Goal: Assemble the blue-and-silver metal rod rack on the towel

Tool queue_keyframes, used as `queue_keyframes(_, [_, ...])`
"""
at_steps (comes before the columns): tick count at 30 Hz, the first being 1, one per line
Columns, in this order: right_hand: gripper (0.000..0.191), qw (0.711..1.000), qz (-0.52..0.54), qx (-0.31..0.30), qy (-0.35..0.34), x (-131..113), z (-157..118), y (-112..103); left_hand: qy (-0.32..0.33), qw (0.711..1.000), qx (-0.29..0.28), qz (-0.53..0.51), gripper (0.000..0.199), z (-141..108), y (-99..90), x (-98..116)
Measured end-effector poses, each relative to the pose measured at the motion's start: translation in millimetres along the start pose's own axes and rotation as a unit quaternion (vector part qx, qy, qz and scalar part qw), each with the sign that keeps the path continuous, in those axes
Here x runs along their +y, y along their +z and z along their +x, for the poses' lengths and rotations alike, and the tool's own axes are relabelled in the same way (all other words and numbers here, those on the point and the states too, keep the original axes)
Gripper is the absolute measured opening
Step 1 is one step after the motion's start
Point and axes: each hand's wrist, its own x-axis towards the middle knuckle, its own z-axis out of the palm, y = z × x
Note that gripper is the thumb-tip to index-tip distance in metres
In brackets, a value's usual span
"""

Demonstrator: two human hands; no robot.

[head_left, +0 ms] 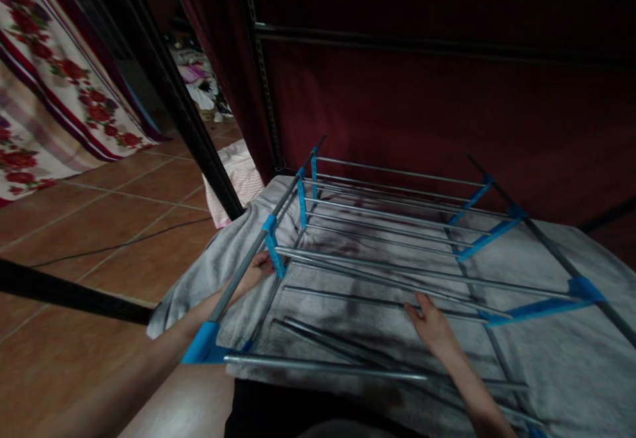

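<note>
A partly assembled rack of grey metal tubes and blue plastic connectors lies across a bed. My left hand (pixel 261 267) is curled at the blue connector (pixel 275 252) on the rack's left side, its fingertips partly hidden behind it. My right hand (pixel 431 324) has thumb and finger closed around a metal tube (pixel 342 297) that runs across the rack. Just above that tube, other tubes (pixel 397 268) cross at a slant. Loose tubes (pixel 338 345) lie on the blanket, below a tube (pixel 322 367) near my lap. At the right stands another blue connector (pixel 541 310).
A grey blanket (pixel 596 246) covers the bed. Black metal posts (pixel 183 107) and a dark red curtain (pixel 397 107) frame it. Left, a cable (pixel 124 247) crosses the tiled floor (pixel 99 219), a flowered cloth (pixel 64 80) hangs, and a striped cloth (pixel 233 183) lies by a post.
</note>
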Motion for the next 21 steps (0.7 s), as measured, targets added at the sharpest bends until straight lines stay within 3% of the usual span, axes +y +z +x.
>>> queue_keyframes(3, [0.044, 0.998, 0.065, -0.003, -0.001, -2, -12, 2, 0.04, 0.998, 0.029, 0.031, 0.03, -12, -6.7, 7])
queue_keyframes(5, [0.04, 0.995, 0.098, -0.017, -0.009, -12, -25, -4, 0.039, 0.998, 0.047, -0.001, 0.032, -22, -9.3, 18])
queue_keyframes(10, [0.032, 0.982, 0.14, -0.036, -0.124, -75, -49, -37, 0.031, 0.992, 0.046, -0.116, 0.028, -45, -2.1, 60])
queue_keyframes(13, [0.036, 0.962, 0.071, 0.021, -0.262, -121, -36, -47, 0.051, 0.984, 0.005, -0.172, 0.031, -48, 9.2, 85])
queue_keyframes(15, [0.04, 0.946, -0.019, 0.064, -0.317, -147, -18, -44, 0.059, 0.985, -0.021, -0.162, 0.03, -45, 17.2, 97])
queue_keyframes(18, [0.042, 0.923, -0.148, 0.088, -0.344, -172, 11, -30, 0.051, 0.992, -0.028, -0.112, 0.029, -41, 26.9, 106])
queue_keyframes(21, [0.041, 0.909, -0.217, 0.07, -0.348, -183, 31, -19, 0.043, 0.997, -0.019, -0.063, 0.029, -41, 33.1, 108])
